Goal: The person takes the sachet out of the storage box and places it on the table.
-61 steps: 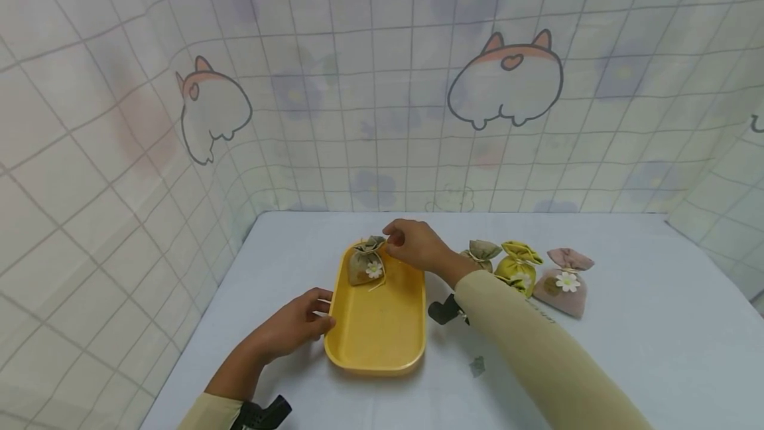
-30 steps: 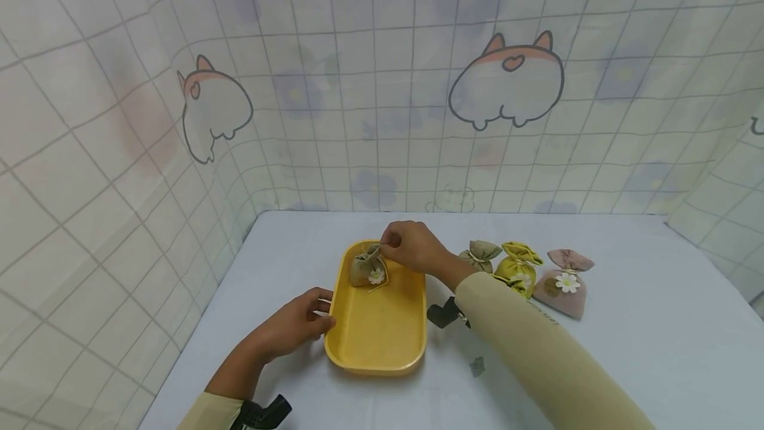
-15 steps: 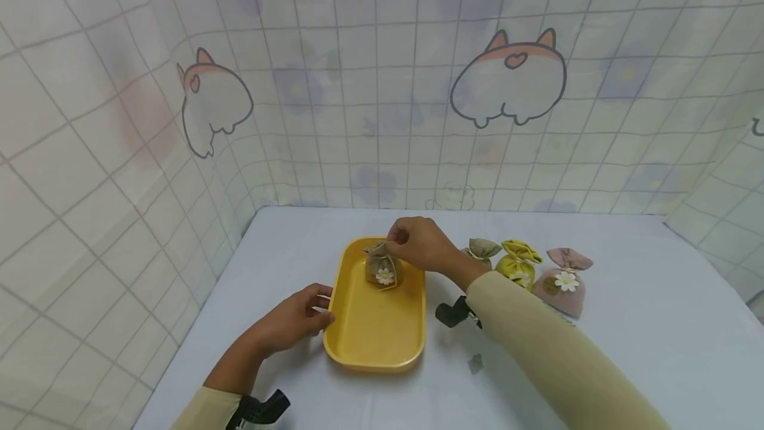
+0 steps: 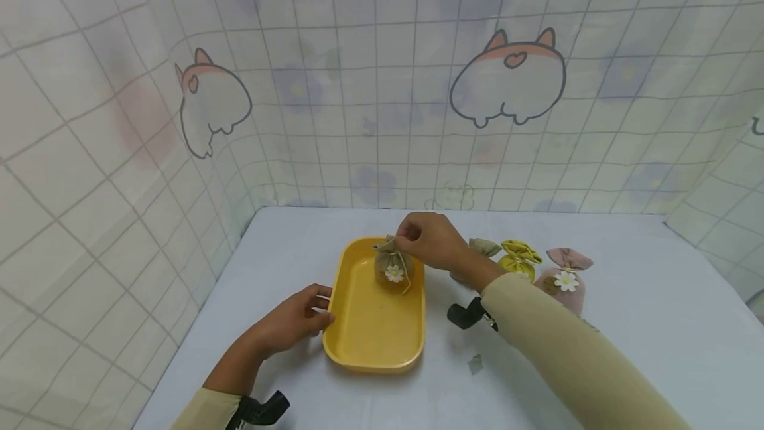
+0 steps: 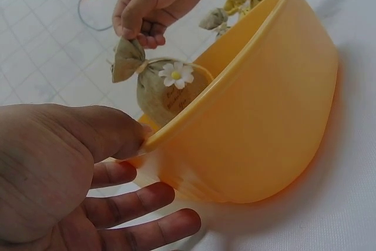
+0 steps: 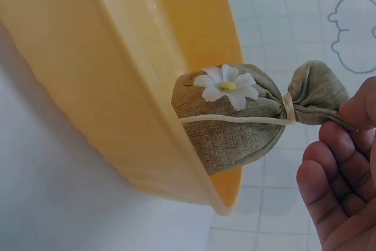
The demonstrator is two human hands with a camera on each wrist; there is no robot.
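Observation:
Inside the far end of the yellow tray [image 4: 373,330] is a small olive-beige drawstring sachet [image 4: 392,269] with a white flower and a pale cord. My right hand [image 4: 432,241] pinches its gathered top between thumb and fingers; the right wrist view shows the sachet [image 6: 235,121] hanging with its base below the tray's rim. At the tray's left side, my left hand [image 4: 295,320] holds the rim, thumb over the edge and fingers outside. In the left wrist view the left hand's [image 5: 76,168] other fingers reach out loosely beneath the rim.
Right of the tray stand a greenish sachet [image 4: 483,247], a yellow-green sachet [image 4: 518,257] and a pink sachet [image 4: 564,284], partly behind the right forearm. A small greenish patch [image 4: 475,363] lies on the white table [image 4: 668,324]. A patterned curtain [image 4: 382,85] hangs behind.
The right hand has drawn the sachet rightward inside the tray, and it has gone from leaning left to more upright. The left hand and tray have stayed put.

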